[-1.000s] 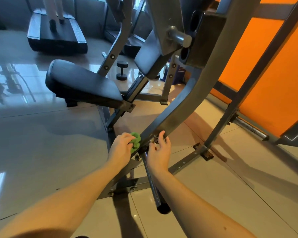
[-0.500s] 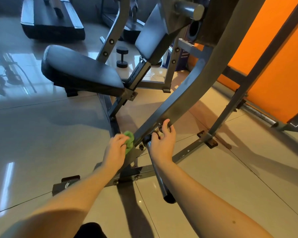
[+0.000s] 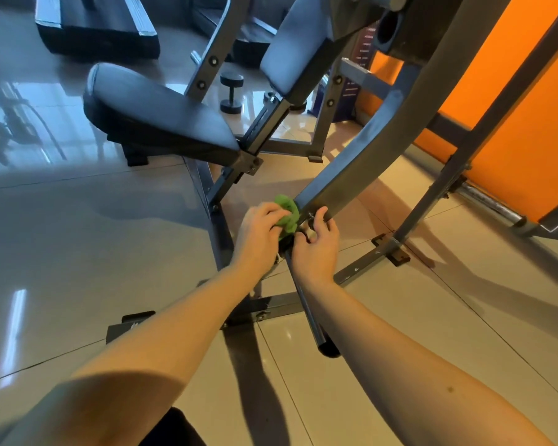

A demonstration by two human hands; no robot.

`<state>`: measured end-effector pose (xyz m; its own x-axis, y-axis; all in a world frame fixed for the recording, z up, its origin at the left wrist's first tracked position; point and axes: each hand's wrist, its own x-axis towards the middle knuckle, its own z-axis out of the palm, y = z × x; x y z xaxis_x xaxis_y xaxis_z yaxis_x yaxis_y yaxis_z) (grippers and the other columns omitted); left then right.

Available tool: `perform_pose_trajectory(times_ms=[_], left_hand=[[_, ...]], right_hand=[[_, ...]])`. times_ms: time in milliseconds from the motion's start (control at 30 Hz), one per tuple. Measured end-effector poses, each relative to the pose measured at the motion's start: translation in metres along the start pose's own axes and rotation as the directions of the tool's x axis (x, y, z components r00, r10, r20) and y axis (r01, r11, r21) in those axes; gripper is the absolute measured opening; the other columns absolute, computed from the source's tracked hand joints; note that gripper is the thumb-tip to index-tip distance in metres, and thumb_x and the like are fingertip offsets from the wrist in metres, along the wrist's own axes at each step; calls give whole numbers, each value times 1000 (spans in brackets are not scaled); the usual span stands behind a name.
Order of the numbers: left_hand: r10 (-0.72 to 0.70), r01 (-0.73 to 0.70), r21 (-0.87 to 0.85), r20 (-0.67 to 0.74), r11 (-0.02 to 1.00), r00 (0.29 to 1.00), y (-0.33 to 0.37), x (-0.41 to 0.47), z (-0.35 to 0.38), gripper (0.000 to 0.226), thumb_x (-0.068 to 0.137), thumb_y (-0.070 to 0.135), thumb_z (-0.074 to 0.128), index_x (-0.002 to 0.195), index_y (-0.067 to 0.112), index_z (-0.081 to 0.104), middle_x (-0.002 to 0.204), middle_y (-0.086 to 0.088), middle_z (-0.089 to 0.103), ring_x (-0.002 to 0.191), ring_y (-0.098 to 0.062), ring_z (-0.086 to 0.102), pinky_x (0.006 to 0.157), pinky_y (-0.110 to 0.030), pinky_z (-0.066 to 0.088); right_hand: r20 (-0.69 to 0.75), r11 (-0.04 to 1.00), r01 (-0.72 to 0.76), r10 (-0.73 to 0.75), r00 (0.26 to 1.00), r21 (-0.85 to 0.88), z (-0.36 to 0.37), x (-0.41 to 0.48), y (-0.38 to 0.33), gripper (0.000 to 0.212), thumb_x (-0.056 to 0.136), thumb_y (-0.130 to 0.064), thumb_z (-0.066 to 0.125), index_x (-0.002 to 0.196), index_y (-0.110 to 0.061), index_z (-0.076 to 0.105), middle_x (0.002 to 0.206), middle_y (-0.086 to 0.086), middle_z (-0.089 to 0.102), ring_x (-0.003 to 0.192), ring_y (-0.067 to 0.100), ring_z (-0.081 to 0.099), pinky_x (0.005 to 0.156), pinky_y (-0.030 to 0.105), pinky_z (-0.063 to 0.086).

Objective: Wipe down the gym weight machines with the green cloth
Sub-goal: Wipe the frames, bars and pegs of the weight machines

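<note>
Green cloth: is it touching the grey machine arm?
Touching. The head view shows the green cloth, gripped by the left hand, pressed against the lower end of the grey machine arm, no gap between.

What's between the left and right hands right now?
Head view: the bunched green cloth, held by the left hand, and the dark pivot at the lower end of the lever arm, which the right hand grips.

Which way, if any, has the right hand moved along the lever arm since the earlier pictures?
No: the right hand still holds the lever arm's lower end, above the weight peg.
</note>
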<state>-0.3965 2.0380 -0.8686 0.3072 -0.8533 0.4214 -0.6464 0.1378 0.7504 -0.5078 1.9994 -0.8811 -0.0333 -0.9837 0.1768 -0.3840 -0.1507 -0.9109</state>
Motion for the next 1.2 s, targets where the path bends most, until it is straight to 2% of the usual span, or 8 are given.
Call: perform_pose_trajectory(times_ms=[167, 300, 567, 667, 867, 967, 1067, 1200], left_hand=[[-212, 210, 90, 10, 973, 977, -79, -71, -8, 34, 99, 0, 55, 127, 15, 65, 129, -5, 59, 120, -24, 57, 105, -43, 49], [-341, 339, 46, 48, 940, 939, -91, -92, -16, 29, 100, 3, 56, 121, 22, 65, 122, 2, 62, 114, -15, 62, 104, -39, 53], [-71, 71, 2, -62, 997, 996, 4, -4, 7, 30, 101, 7, 57, 126, 18, 67, 122, 15, 51, 115, -5, 48, 98, -16, 39], [-72, 72, 17, -51, 997, 996, -29, -25, 9, 32, 100, 5, 57, 128, 18, 65, 123, 18, 48, 118, -9, 50, 101, -23, 44], [-380, 370, 155, 41, 916, 924, -111, -82, -11, 30, 99, 10, 60, 127, 19, 67, 125, -2, 64, 112, -18, 61, 97, -41, 55], [-432, 420, 198, 18, 886, 902, -120, -92, -26, 30, 99, 16, 63, 129, 20, 68, 125, 2, 64, 105, -7, 56, 90, -24, 49], [-479, 481, 202, -60, 853, 876, -130, -101, -41, 31, 100, 15, 60, 130, 16, 66, 126, -1, 62, 110, -12, 57, 90, -25, 44], [-498, 513, 150, -124, 845, 858, -151, -115, -54, 33, 100, 13, 60, 133, 17, 63, 129, -1, 61, 119, -18, 58, 98, -36, 51]], right_hand=[[13, 998, -36, 36, 999, 49, -2, 3, -2, 70, 98, -16, 62, 158, -33, 30, 163, -7, 26, 149, 20, 33, 117, 50, 41], [12, 994, -62, 61, 998, 88, -4, 1, -7, 71, 98, -15, 63, 158, -34, 30, 163, -8, 26, 151, 20, 30, 117, 52, 40], [24, 998, -36, 35, 999, 60, -4, -3, -9, 72, 96, -18, 64, 157, -35, 30, 160, -10, 28, 146, 21, 39, 114, 52, 44], [28, 996, -54, 52, 998, 74, -4, -2, -7, 70, 97, -18, 64, 157, -35, 31, 162, -10, 27, 147, 20, 37, 114, 52, 43], [42, 992, -101, 98, 994, 74, -15, -9, -33, 69, 99, -6, 59, 159, -26, 31, 160, -5, 33, 148, 21, 33, 122, 45, 32], [41, 1000, -27, 27, 999, 1, -25, -29, -59, 66, 99, -5, 59, 158, -22, 34, 159, -3, 33, 148, 14, 25, 118, 20, 24], [66, 981, 182, -187, 980, 68, -8, -73, -68, 55, 96, -9, 64, 147, -23, 50, 142, -9, 46, 121, -9, 38, 92, -7, 25], [250, 996, 46, -63, 966, 75, 36, -109, -19, 48, 96, -13, 66, 140, -28, 57, 132, -10, 56, 118, -6, 52, 102, 13, 45]])
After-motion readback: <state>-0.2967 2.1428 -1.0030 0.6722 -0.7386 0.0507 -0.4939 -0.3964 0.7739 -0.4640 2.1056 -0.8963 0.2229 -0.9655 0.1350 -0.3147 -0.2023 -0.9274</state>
